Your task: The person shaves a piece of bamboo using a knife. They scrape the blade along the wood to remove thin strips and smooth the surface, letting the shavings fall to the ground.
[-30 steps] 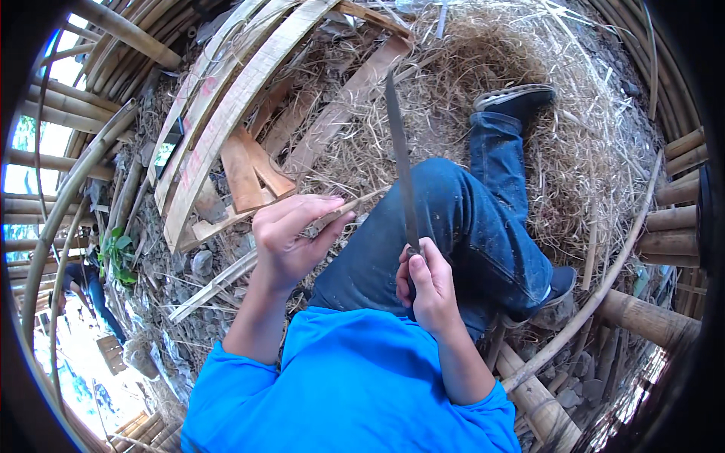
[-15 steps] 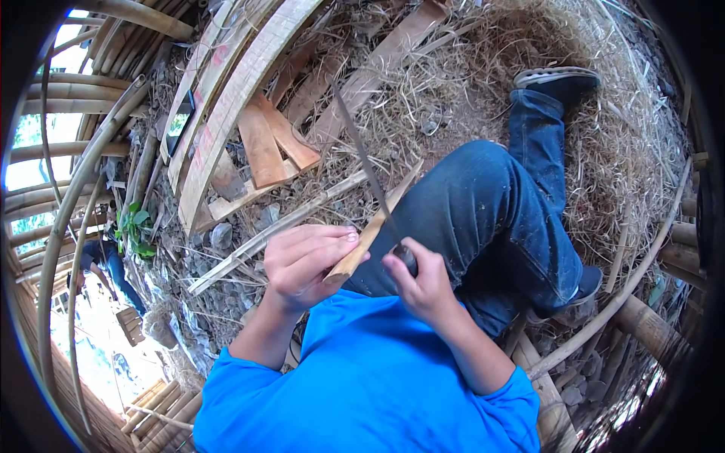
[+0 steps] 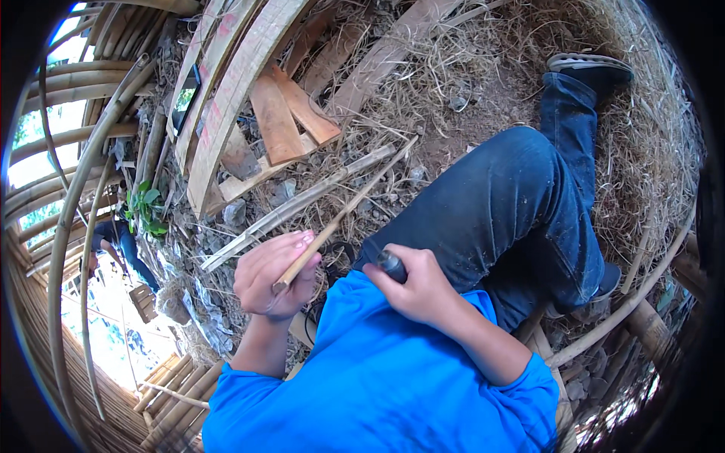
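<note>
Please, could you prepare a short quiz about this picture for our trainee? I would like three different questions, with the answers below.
1. What does the left grip hold?
2. True or false: the right grip is closed around a dark handle.
3. Choose one. In the picture, the green plant is:
a) at the far right
b) in the left part
c) at the bottom edge

Key:
1. A stick.
2. True.
3. b

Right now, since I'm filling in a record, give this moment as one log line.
left hand: holds stick | right hand: grips handle | handle: apart from stick | boards: beyond left hand
</note>
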`<action>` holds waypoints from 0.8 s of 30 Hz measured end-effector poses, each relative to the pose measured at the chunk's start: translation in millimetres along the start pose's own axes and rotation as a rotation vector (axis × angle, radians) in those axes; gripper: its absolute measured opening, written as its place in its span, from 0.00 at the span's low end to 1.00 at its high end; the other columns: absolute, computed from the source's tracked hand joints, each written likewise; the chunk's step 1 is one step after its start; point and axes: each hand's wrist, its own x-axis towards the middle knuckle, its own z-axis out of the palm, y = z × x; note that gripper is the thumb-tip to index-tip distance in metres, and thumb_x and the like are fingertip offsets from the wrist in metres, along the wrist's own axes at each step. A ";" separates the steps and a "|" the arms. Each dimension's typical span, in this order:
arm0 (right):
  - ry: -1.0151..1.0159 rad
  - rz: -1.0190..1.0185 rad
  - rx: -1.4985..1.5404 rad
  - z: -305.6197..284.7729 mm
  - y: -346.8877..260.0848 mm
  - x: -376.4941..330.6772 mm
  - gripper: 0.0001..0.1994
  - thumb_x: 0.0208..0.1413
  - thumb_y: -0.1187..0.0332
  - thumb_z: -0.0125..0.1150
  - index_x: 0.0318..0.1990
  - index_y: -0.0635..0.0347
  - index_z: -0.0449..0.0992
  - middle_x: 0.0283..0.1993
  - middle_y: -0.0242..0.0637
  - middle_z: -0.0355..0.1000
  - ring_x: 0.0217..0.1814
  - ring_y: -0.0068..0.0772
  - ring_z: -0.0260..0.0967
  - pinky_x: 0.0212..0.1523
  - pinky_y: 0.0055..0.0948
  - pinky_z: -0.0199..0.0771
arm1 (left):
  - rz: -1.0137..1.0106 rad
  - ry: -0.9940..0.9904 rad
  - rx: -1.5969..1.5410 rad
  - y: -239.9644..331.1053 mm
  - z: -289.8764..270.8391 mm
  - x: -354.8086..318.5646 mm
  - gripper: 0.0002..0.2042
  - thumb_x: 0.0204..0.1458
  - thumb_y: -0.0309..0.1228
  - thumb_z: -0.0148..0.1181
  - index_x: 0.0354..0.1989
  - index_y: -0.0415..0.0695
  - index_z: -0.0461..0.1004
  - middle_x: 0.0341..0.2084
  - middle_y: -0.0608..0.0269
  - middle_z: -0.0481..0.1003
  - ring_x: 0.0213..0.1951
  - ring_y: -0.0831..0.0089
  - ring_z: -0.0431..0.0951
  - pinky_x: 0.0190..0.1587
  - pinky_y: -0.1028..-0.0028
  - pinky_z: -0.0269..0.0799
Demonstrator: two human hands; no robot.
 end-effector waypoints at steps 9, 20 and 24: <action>0.102 -0.080 0.089 -27.3 -22.0 -23.2 0.13 0.52 0.68 0.62 0.23 0.64 0.66 0.15 0.35 0.61 0.18 0.20 0.55 0.19 0.28 0.56 | -0.124 0.361 -0.140 -4.6 -16.7 28.3 0.06 0.48 0.22 0.62 0.33 0.33 0.75 0.28 0.51 0.78 0.29 0.68 0.79 0.35 0.72 0.78; 0.740 -0.301 0.461 -95.6 -43.1 -132.5 0.09 0.54 0.77 0.59 0.25 0.58 0.65 0.17 0.21 0.61 0.17 0.08 0.54 0.16 0.15 0.50 | 0.011 0.432 -0.553 36.7 31.4 70.4 0.10 0.55 0.32 0.57 0.35 0.40 0.64 0.26 0.62 0.70 0.27 0.77 0.72 0.30 0.79 0.72; 0.795 -0.104 0.242 -101.6 -17.1 -135.8 0.11 0.53 0.75 0.61 0.23 0.58 0.65 0.17 0.20 0.58 0.20 0.09 0.53 0.19 0.16 0.49 | -0.107 0.159 -0.769 41.7 65.0 35.4 0.10 0.53 0.27 0.60 0.37 0.39 0.64 0.28 0.51 0.76 0.32 0.66 0.79 0.37 0.70 0.77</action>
